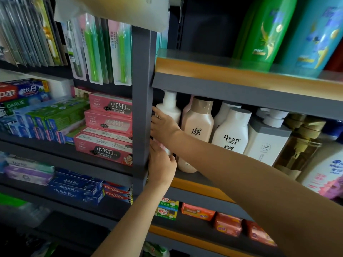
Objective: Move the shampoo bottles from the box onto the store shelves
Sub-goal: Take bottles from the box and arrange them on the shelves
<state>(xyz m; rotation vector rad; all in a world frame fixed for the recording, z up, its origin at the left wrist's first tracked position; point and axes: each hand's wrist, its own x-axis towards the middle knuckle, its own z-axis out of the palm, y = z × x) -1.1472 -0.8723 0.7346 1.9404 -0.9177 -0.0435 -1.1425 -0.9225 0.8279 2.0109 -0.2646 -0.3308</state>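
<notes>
A white pump shampoo bottle (pixel 169 106) stands upright at the far left of the middle shelf (pixel 196 184), against the grey upright post (pixel 142 101). My right hand (pixel 163 127) grips its body from the front. My left hand (pixel 161 166) holds its lower part, fingers wrapped round the base. To its right stand a beige bottle (pixel 197 125), a white Raclen bottle (pixel 233 132), a square white pump bottle (pixel 267 143) and an amber pump bottle (pixel 298 151). The box is out of view.
A green bottle (pixel 263 32) and a blue bottle (pixel 313 34) stand on the upper shelf. Toothpaste boxes (pixel 109 125) and toothbrush packs (pixel 104 51) fill the left shelving unit. Orange soap packs (pixel 228 224) lie on the lower shelf.
</notes>
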